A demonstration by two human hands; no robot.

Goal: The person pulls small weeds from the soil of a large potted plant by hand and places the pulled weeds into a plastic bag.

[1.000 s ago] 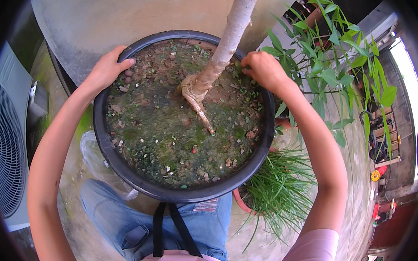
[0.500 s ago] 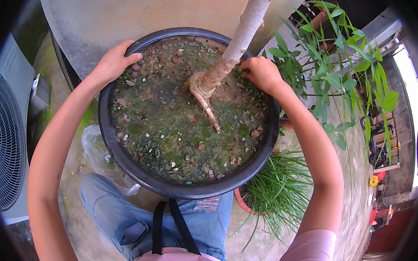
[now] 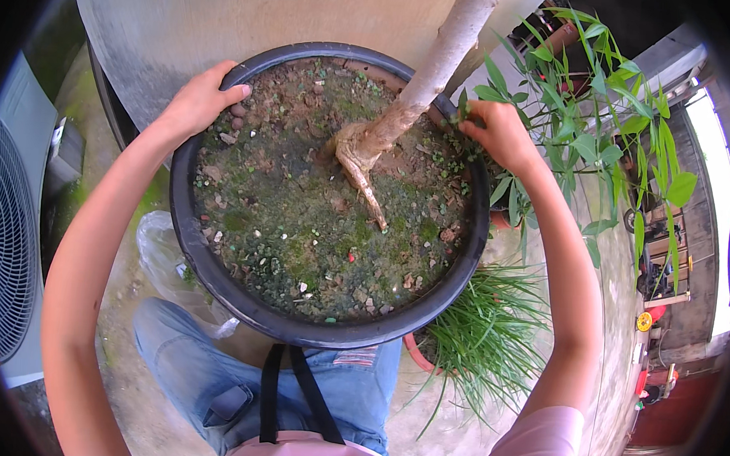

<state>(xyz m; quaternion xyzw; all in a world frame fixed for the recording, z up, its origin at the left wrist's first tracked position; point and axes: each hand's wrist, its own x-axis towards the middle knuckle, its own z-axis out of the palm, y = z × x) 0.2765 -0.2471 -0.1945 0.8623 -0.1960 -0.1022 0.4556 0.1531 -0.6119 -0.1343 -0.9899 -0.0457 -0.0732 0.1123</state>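
A large round black plant pot (image 3: 181, 239) stands in front of me, full of mossy soil (image 3: 299, 224) dotted with pebbles and tiny weeds. From the soil a pale, bare tree trunk (image 3: 426, 78) rises, leaning to the right, with a thick root at its base. My left hand (image 3: 202, 100) grips the pot's far left rim, its thumb lying over the inner edge. Above the far right rim is my right hand (image 3: 502, 134), fingers bent in a pinch. A small green weed (image 3: 463, 105) shows at its fingertips, partly hidden by them.
A wall panel (image 3: 169, 28) stands close behind the pot. An air-conditioner unit (image 3: 14, 234) is at the left, a clear plastic bag (image 3: 161, 254) beside the pot. Leafy plants (image 3: 584, 140) crowd the right, and a grassy potted plant (image 3: 491, 334) stands near my right elbow.
My right hand has lifted off the soil and moved right, over the rim, with green at its fingertips. My left hand keeps its grip on the rim.
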